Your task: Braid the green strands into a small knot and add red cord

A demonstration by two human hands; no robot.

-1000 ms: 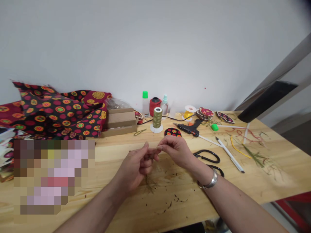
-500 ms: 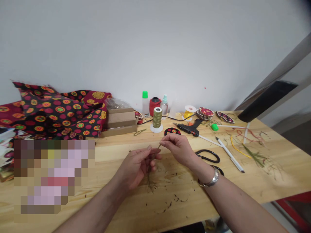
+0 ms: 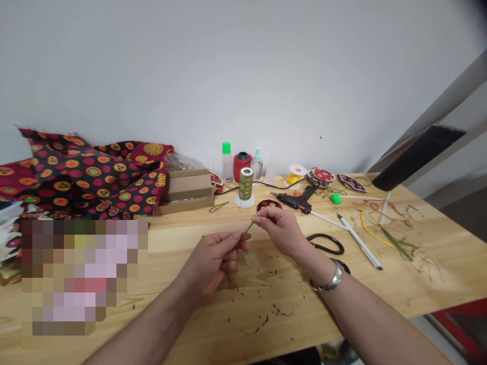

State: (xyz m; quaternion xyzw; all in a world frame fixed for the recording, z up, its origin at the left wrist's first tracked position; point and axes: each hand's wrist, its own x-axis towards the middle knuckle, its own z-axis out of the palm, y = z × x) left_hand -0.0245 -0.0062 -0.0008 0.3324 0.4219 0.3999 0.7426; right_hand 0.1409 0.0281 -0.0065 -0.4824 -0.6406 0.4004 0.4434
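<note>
Head view: left hand [image 3: 213, 261], grip clamped on a thin fibre strand [image 3: 247, 228] held above the wooden tabletop [image 3: 380, 299], meets the right hand [image 3: 281, 230], grip likewise pinched; fibre clippings [image 3: 266, 319] lie scattered below, black-handled scissors [image 3: 326, 244] rightward.

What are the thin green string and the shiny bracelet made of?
The thin olive-green strand looks like matte twisted thread or cord, with a dull, fibrous look; the exact fibre is too small to tell. The wide silver bangle looks like polished metal, because it gleams.
</note>
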